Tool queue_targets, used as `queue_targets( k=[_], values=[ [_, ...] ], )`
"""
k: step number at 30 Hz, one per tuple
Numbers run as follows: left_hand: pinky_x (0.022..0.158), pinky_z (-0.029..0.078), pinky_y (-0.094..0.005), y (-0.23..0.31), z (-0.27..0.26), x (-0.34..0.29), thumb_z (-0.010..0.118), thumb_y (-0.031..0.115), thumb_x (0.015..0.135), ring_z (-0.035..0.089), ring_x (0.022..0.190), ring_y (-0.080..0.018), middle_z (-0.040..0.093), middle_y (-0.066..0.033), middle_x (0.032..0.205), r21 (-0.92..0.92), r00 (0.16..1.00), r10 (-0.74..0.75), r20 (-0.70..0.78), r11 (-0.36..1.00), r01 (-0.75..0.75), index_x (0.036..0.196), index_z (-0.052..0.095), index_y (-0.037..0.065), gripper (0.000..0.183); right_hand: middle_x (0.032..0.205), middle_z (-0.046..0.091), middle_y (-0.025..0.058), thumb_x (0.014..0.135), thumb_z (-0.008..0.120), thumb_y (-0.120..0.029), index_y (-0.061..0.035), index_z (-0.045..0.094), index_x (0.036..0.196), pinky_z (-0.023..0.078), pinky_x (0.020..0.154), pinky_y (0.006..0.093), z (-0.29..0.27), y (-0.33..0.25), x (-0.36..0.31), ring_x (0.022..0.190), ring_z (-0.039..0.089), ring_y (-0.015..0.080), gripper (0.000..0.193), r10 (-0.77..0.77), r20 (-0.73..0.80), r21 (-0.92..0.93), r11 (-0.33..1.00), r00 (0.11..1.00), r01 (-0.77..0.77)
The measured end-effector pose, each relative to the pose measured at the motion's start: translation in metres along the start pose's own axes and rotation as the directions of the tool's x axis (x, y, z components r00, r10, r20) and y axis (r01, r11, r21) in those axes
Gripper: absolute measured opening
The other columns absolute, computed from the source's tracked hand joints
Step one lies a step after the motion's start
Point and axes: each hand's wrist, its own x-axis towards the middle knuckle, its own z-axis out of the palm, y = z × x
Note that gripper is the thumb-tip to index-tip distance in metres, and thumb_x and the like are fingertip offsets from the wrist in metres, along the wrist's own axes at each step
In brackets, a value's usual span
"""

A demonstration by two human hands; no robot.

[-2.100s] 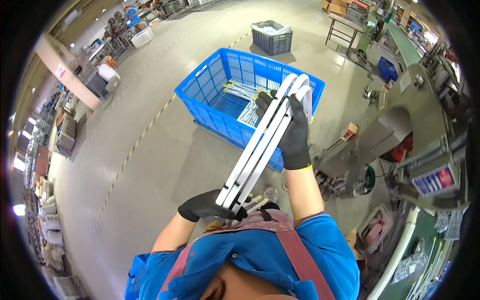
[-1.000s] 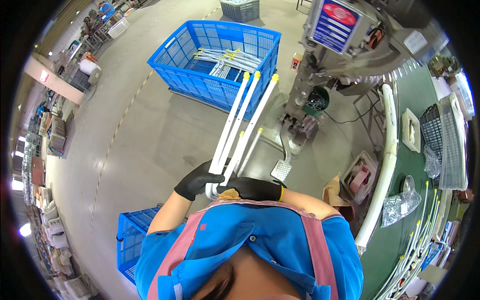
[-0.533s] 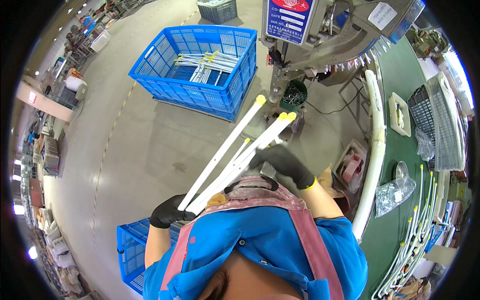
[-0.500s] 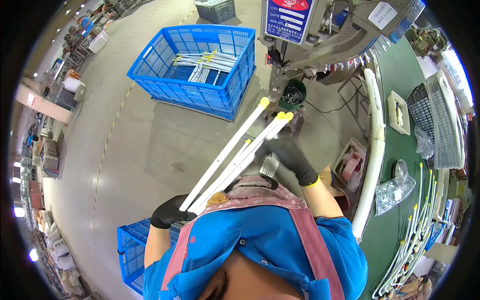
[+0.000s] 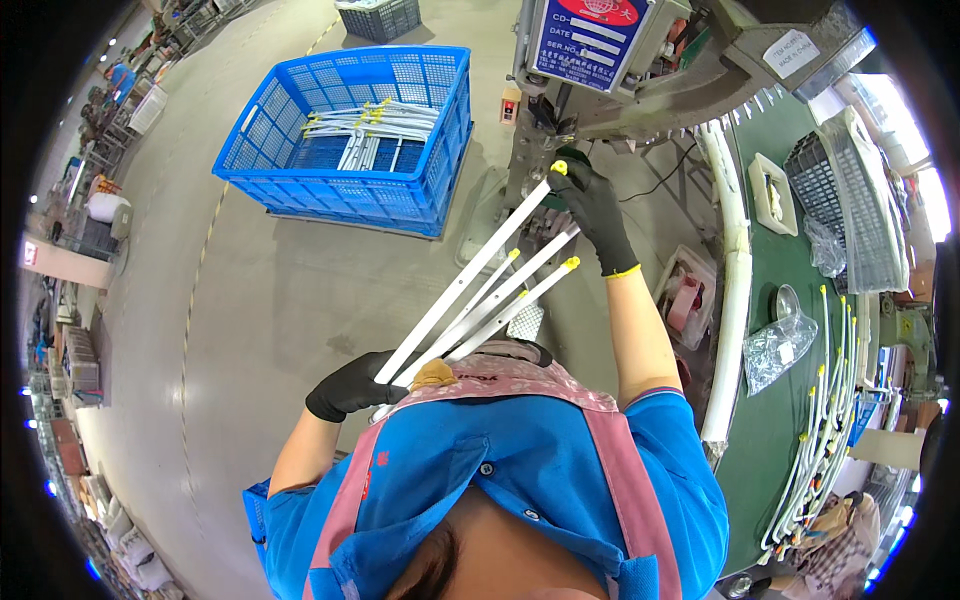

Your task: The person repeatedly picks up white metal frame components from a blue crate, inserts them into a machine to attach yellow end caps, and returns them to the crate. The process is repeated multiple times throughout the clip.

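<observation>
Several white metal tubes (image 5: 468,280) with yellow end caps slant up from my waist toward a grey machine (image 5: 690,95). They look like parts of a folding frame, with small holes along them. My left hand (image 5: 350,387), in a black glove, is closed around their lower ends beside my apron. At the upper ends, my right hand (image 5: 598,212), also gloved, is closed at the yellow cap of the longest tube, just below the machine's head. It hides the tip of a second tube. Shorter tubes fan out between and beneath the long ones.
A blue mesh crate (image 5: 350,188) holding similar white tubes stands ahead to the left. On the right is a green table (image 5: 745,450) with bent white tubes (image 5: 825,430), a plastic bag (image 5: 780,350) and a pale tray (image 5: 773,195). A padded white rail (image 5: 733,300) runs along its edge.
My right hand has moved up and forward from beside the tubes to their capped ends near the machine. The tubes have spread further apart. The whole view has shifted slightly.
</observation>
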Motion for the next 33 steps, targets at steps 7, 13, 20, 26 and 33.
queue_targets(
  k=[7,13,20,26,33],
  values=[
    [0.09,0.044,-0.0297,0.014,-0.026,0.015,0.063,0.029,0.087,0.055,0.104,-0.0162,0.06,-0.0108,0.117,0.157,0.997,0.072,0.021,0.985,-0.075,0.132,0.047,-0.001,0.056,0.102,0.064,0.0121,0.077,0.06,-0.014,-0.0126,0.067,0.107,0.05,0.077,0.0363,0.011,0.022,0.024,0.091,0.062,0.03,0.031,-0.508,0.045,-0.652,0.637,0.86,0.411],
    [0.083,0.046,-0.0279,-0.007,-0.041,0.034,0.06,0.025,0.089,0.057,0.094,-0.0134,0.063,-0.0093,0.107,0.133,0.999,0.03,-0.043,0.991,-0.024,0.127,0.052,-0.001,0.047,0.088,0.068,0.0137,0.083,0.064,-0.031,-0.0012,0.066,0.102,0.048,0.073,0.0322,0.023,0.013,0.026,0.079,0.064,0.0249,0.036,-0.019,-0.109,-0.178,0.984,0.994,-0.001],
    [0.084,0.045,-0.028,0.003,-0.049,0.03,0.06,0.018,0.087,0.057,0.093,-0.0139,0.063,-0.0097,0.107,0.135,0.997,-0.076,-0.016,0.988,0.078,0.125,0.053,-0.001,0.044,0.084,0.067,0.0137,0.083,0.063,-0.033,-0.0006,0.065,0.101,0.048,0.069,0.0294,0.018,-0.003,0.032,0.073,0.063,0.0203,0.037,0.218,-0.022,-0.052,0.974,0.976,-0.219],
    [0.086,0.045,-0.0275,0.021,-0.053,0.019,0.06,0.016,0.087,0.056,0.094,-0.0132,0.063,-0.0076,0.105,-0.008,0.996,-0.087,0.006,0.996,0.087,0.123,0.055,-0.002,0.04,0.085,0.068,0.0089,0.083,0.064,-0.032,-0.0016,0.066,0.1,0.047,0.072,0.0269,0.03,0.004,0.029,0.075,0.062,0.0158,0.035,0.385,-0.002,-0.063,0.921,0.923,-0.384],
    [0.075,0.047,-0.0273,-0.002,-0.052,0.032,0.055,0.016,0.09,0.056,0.08,-0.0108,0.064,-0.0044,0.088,-0.043,1.0,0.009,-0.028,0.999,-0.01,0.107,0.063,0.001,0.024,0.088,0.067,0.0129,0.078,0.064,-0.041,-0.0017,0.066,0.097,0.047,0.072,0.0357,0.041,0.039,0.005,0.084,0.064,0.0217,0.044,0.433,-0.031,0.151,0.893,0.901,-0.424]
  ],
)
